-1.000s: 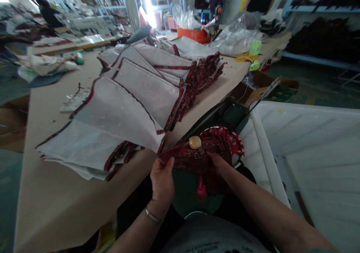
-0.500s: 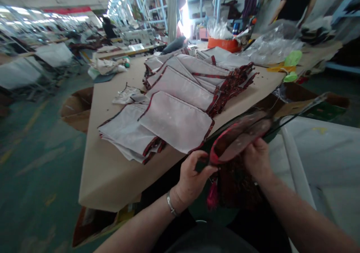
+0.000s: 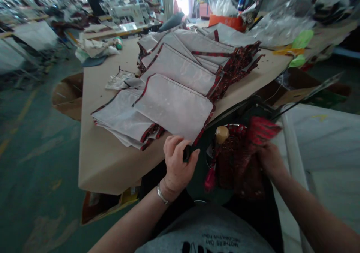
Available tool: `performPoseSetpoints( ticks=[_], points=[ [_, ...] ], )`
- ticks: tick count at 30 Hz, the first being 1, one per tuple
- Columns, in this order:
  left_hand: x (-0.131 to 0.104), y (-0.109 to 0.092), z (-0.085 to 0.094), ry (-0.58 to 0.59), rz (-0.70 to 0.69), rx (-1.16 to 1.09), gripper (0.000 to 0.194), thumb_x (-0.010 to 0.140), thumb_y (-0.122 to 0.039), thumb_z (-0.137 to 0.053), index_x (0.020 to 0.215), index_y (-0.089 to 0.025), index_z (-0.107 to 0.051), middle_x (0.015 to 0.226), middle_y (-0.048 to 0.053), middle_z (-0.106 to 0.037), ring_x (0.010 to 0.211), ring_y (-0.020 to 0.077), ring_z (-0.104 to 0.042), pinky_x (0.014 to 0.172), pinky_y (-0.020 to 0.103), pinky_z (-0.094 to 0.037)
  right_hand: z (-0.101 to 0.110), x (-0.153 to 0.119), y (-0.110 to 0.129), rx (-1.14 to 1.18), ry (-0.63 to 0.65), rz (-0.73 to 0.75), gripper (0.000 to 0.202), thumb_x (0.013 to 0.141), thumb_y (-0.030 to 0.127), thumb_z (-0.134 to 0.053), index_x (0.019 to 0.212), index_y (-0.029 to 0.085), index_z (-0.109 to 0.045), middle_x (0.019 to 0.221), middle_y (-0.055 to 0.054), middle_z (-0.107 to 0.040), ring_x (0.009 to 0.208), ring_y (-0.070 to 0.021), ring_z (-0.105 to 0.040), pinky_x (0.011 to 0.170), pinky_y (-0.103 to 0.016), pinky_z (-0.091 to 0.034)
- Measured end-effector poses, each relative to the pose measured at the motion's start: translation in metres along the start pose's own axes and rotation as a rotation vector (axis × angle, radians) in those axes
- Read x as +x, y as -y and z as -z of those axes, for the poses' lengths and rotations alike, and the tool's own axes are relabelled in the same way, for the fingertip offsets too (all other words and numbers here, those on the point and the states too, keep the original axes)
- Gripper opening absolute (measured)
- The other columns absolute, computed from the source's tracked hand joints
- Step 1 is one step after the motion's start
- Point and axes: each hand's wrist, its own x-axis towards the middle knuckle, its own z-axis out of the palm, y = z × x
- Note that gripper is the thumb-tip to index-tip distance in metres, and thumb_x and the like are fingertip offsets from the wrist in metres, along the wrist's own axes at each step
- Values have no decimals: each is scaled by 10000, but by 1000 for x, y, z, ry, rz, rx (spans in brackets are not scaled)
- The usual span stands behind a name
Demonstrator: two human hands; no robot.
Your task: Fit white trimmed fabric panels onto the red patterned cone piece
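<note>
At the table's (image 3: 112, 166) edge, the left hand (image 3: 178, 166) curls its fingers – grip unclear – and right of it, the right hand (image 3: 272, 161) clutches red patterned fabric (image 3: 260, 133).

From here, the pale grey panels (image 3: 174, 103) on the tan desk (image 3: 109, 170) have dark red edging. Right of them, the cloth (image 3: 261, 131) is streaked red and near-black, with a pink tassel (image 3: 210, 178) to its left. The far tub (image 3: 227, 21) is orange, the bin (image 3: 334, 140) at right white, the floor (image 3: 36, 163) at left green, the near shirt (image 3: 197, 230) grey with black lettering.
</note>
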Motion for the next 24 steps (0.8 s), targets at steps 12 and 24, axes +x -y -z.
performPoseSetpoints(
  ticks=[12,24],
  points=[
    [17,5,-10,61,-68,130,95,829,-127,-600,850,-193,-664,866,42,-689,941,230,-592,875,394,-423,-13,-44,124,-60,9,957,205,904,174,-521,1082,204,-617,1084,-69,-635,1087,-198,-569,980,-392,-474],
    [27,-5,39,-38,-78,31,194,760,0,-550,740,-193,-544,779,9,-622,818,163,-595,801,323,-488,-65,-20,257,-768,101,1239,184,907,136,-483,1009,140,-637,979,-97,-628,948,-270,-540,845,-425,-483]
  ],
)
